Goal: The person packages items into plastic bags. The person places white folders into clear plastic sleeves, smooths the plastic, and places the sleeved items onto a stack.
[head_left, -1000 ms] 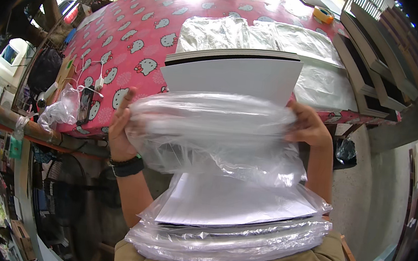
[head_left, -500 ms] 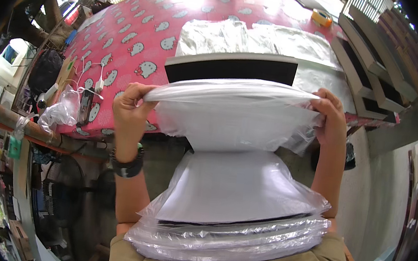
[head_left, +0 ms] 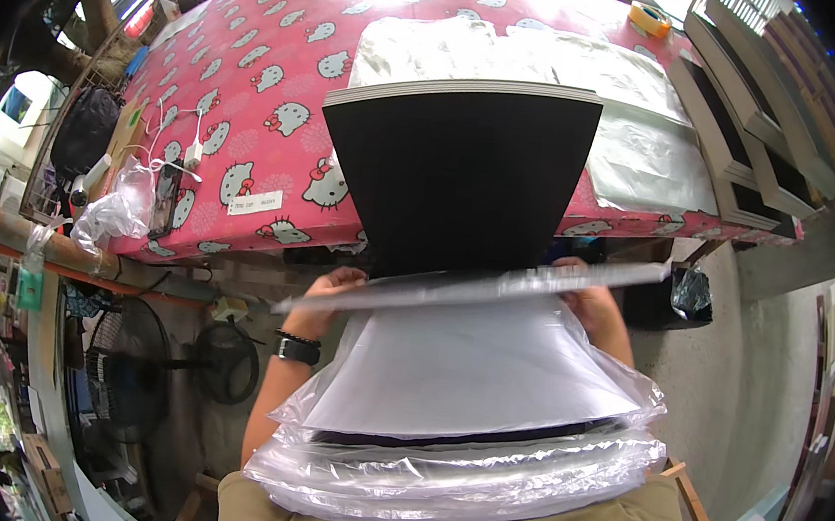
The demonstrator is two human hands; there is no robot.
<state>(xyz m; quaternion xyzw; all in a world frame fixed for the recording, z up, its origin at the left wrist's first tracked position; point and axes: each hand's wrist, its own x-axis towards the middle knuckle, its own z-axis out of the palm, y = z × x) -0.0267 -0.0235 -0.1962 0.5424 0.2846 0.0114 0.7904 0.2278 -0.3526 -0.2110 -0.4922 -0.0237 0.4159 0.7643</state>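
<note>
A thick stack of black boards [head_left: 460,179] with a pale top edge stands upright in front of me, its black face toward me. My left hand [head_left: 329,294], with a black watch on the wrist, and my right hand [head_left: 590,297] each grip one end of a clear plastic bag [head_left: 475,288] stretched flat across the stack's lower edge. Below the hands the bag drapes over a white sheet [head_left: 467,376]. Under that, a pile of bagged sheets [head_left: 458,470] rests on my lap.
A table with a pink cartoon-cat cloth [head_left: 253,94] stands ahead, bearing flat clear bags [head_left: 639,156], a yellow tape roll [head_left: 650,20] and a phone on a cable [head_left: 162,204]. Wooden frames [head_left: 752,122] are stacked at right. A floor fan [head_left: 130,374] stands at left, a black bin bag [head_left: 691,292] at right.
The clear bag, bunched around the upper part of the stack before, now sits low at the stack's bottom edge. The stack's black face is bare, and both hands have come down.
</note>
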